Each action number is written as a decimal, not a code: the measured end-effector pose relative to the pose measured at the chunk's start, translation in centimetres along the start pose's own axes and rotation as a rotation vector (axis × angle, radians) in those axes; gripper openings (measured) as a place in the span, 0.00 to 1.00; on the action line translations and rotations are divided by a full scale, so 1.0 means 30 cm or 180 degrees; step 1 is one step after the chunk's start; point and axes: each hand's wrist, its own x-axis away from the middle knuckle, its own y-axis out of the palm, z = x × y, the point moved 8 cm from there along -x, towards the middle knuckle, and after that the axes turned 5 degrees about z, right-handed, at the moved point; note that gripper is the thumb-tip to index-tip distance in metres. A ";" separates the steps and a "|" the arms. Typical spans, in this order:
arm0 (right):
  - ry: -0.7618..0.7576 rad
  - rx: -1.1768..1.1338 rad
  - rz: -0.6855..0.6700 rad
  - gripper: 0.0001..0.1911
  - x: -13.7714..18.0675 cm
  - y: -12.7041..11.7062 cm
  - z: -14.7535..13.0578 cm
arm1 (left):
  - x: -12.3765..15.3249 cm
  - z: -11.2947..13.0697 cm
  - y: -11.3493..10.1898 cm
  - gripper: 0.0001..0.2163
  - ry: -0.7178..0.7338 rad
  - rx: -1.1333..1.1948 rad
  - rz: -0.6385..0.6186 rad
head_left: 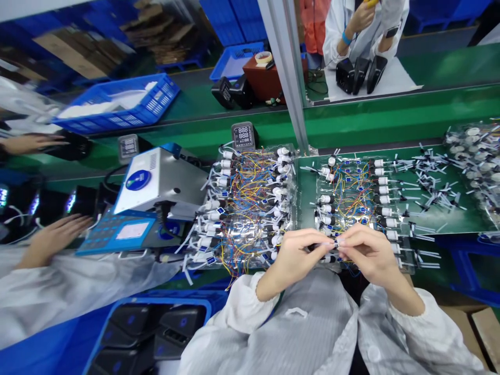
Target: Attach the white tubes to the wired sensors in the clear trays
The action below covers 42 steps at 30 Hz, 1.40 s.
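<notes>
My left hand [295,255] and my right hand [369,252] meet over the near edge of a clear plastic tray, their fingertips pinched together. Between them is a tiny dark-and-pale part [336,243], mostly covered by the fingers and too small to name. Under and beyond my hands, the tray holds rows of white cylindrical parts [383,190] with black ends, small blue circuit boards [349,180] and yellow, red and blue wires [341,200]. To the left, a second tray is filled with similar wired parts [222,182].
Loose pale strips with black pieces [433,174] lie on the green bench [414,217] at right. At left stand a display unit [244,136], a silver-and-blue machine [156,182] and a co-worker's hand [58,237]. A blue crate [213,299] with black devices sits below; another person works opposite.
</notes>
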 end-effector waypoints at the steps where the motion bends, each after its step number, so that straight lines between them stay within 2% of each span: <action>1: -0.0032 0.0008 0.0013 0.06 -0.001 0.002 -0.003 | 0.000 0.005 0.000 0.03 0.0022 -0.0032 0.0011; 8: -0.0185 0.0128 0.0001 0.07 -0.021 0.022 -0.028 | 0.001 0.019 0.007 0.04 0.0134 0.0043 0.0182; 11: -0.0366 0.0437 -0.0237 0.06 -0.070 0.020 -0.093 | -0.025 0.080 -0.019 0.03 0.0382 -0.0158 0.0013; 12: -0.0432 0.0536 -0.0277 0.05 -0.095 0.013 -0.119 | -0.043 0.109 -0.034 0.07 0.0488 -0.0323 -0.0106; 14: -0.0506 0.0620 -0.0207 0.04 -0.154 -0.013 -0.164 | -0.099 0.163 -0.071 0.21 0.0678 -0.0732 -0.0324; 15: -0.0515 0.0615 -0.0128 0.03 -0.188 -0.028 -0.178 | -0.141 0.179 -0.100 0.22 0.0712 -0.0969 -0.0304; 17: -0.0489 0.0603 -0.0013 0.02 -0.258 -0.050 -0.185 | -0.246 0.174 -0.147 0.14 0.0705 -0.1461 -0.0274; 20: -0.0462 0.0690 0.0008 0.05 -0.361 -0.062 -0.147 | -0.430 0.054 -0.144 0.14 0.0604 -0.2313 -0.0618; 23: -0.0433 0.0762 -0.0029 0.09 -0.448 -0.066 -0.064 | -0.581 -0.152 -0.077 0.13 0.0511 -0.2998 -0.1322; 26: -0.0418 0.0834 -0.0019 0.11 -0.500 -0.079 0.041 | -0.668 -0.336 -0.008 0.16 0.0484 -0.3545 -0.1829; 29: -0.0413 0.1026 -0.0075 0.11 -0.510 -0.095 0.133 | -0.696 -0.447 0.044 0.16 0.0479 -0.3744 -0.2075; 32: -0.0514 0.1288 -0.0026 0.10 -0.499 -0.117 0.161 | -0.693 -0.493 0.079 0.09 0.0557 -0.3672 -0.2116; 35: -0.0801 0.1563 -0.0044 0.07 -0.490 -0.105 0.134 | -0.685 -0.498 0.094 0.05 0.0655 -0.3527 -0.2031; 38: -0.1012 0.1875 -0.0353 0.06 -0.488 -0.040 0.138 | -0.689 -0.471 0.086 0.10 0.0727 -0.3338 -0.1847; 42: -0.0850 0.2606 -0.0819 0.08 -0.476 0.055 0.240 | -0.707 -0.403 0.064 0.12 0.0748 -0.3071 -0.1619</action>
